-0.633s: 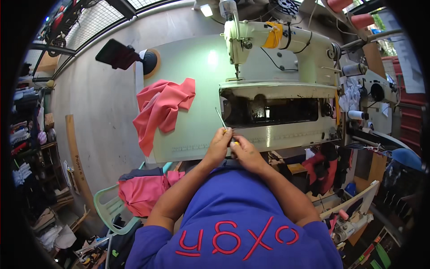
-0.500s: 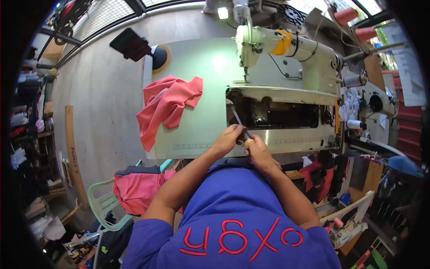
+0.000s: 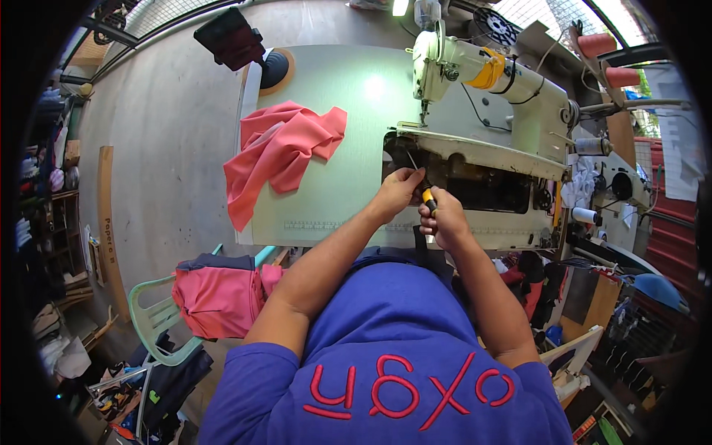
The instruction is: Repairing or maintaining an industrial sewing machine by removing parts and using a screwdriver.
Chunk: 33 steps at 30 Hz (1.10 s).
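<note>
My right hand (image 3: 448, 218) grips the yellow and black handle of a screwdriver (image 3: 429, 199). My left hand (image 3: 400, 194) is closed, its fingertips pinched at the screwdriver's thin metal shaft. The shaft's far end points into the dark opening (image 3: 489, 189) in the sewing machine's bed. Over that opening, the bed plate of the white industrial sewing machine (image 3: 489, 70) is tilted up. The needle area stands just beyond my hands. What the tip touches inside the opening is too dark to tell.
Crumpled coral fabric (image 3: 285, 159) lies on the pale table (image 3: 348, 178) to the left. A phone on a stand (image 3: 228, 41) rises at the far left corner. A green chair (image 3: 152, 315) holds more coral cloth (image 3: 219, 300). Thread cones (image 3: 597, 44) stand far right.
Both hands have moved forward with the screwdriver, bringing its shaft deeper over the machine opening. The bed plate now looks more tilted. The whole view has shifted slightly.
</note>
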### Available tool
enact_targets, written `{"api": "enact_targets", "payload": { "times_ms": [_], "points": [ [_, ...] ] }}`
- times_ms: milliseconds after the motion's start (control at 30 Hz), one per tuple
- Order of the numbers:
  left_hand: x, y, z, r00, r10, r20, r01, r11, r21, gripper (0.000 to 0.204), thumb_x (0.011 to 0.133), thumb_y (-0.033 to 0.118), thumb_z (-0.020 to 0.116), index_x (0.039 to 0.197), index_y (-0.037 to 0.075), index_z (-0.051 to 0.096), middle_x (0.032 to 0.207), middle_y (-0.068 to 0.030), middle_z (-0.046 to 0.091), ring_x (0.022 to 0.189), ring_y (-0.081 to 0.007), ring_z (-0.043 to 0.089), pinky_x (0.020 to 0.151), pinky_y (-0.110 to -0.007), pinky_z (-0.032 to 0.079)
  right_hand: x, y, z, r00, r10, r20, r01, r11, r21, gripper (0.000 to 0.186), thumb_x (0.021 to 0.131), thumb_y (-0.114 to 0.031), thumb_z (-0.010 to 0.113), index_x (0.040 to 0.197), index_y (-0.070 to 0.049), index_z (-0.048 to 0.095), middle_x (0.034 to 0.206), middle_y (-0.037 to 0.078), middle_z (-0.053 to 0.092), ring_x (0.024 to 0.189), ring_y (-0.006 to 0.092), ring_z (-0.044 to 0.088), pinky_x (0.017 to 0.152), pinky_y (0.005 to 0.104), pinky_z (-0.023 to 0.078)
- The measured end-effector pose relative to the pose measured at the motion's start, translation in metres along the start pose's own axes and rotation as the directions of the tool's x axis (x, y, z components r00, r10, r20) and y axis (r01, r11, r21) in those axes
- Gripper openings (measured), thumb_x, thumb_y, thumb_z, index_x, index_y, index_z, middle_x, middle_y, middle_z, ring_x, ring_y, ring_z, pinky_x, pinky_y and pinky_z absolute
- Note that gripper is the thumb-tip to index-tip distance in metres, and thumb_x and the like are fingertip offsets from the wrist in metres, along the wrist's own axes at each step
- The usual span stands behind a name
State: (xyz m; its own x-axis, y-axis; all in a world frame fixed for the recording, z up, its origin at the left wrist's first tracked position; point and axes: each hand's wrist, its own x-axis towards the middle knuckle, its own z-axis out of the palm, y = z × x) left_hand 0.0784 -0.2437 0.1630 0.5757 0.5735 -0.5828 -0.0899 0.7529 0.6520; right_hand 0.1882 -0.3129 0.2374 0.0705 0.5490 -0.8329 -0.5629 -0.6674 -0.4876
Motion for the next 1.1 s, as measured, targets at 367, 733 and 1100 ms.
{"api": "enact_targets", "payload": {
  "times_ms": [367, 733, 1100],
  "points": [
    [0.004, 0.004, 0.001, 0.999, 0.020, -0.036, -0.018, 0.998, 0.061, 0.037, 0.096, 0.039, 0.060, 0.098, 0.001, 0.058, 0.078, -0.0017, 0.057, 0.066, -0.0083, 0.052, 0.061, -0.024, 0.044, 0.003, 0.001, 0.007, 0.994, 0.063, 0.092, -0.086, 0.957, 0.276, 0.026, 0.101, -0.034, 0.033, 0.089, -0.012, 0.039, 0.068, 0.002, 0.045, 0.047, 0.0100, 0.033, 0.047, 0.0275, 0.032],
    [0.001, 0.009, 0.001, 0.999, -0.001, -0.049, 0.005, 0.997, 0.079, 0.043, 0.094, 0.042, 0.062, 0.102, 0.000, 0.060, 0.082, -0.0031, 0.060, 0.070, -0.0087, 0.054, 0.064, -0.025, 0.046, 0.003, 0.001, 0.006, 0.989, 0.078, 0.127, -0.121, 0.921, 0.371, 0.026, 0.100, -0.034, 0.033, 0.089, -0.012, 0.041, 0.070, 0.002, 0.045, 0.049, 0.0099, 0.034, 0.049, 0.0275, 0.033],
    [0.001, 0.019, 0.000, 0.999, -0.018, -0.030, 0.020, 0.999, 0.049, 0.046, 0.092, 0.044, 0.064, 0.101, -0.001, 0.060, 0.082, -0.0050, 0.061, 0.070, -0.0104, 0.056, 0.065, -0.025, 0.048, 0.006, -0.005, 0.010, 0.977, 0.100, 0.187, -0.185, 0.831, 0.525, 0.024, 0.099, -0.031, 0.034, 0.089, -0.009, 0.040, 0.072, 0.003, 0.045, 0.050, 0.0105, 0.036, 0.048, 0.0274, 0.034]
  ]
}}
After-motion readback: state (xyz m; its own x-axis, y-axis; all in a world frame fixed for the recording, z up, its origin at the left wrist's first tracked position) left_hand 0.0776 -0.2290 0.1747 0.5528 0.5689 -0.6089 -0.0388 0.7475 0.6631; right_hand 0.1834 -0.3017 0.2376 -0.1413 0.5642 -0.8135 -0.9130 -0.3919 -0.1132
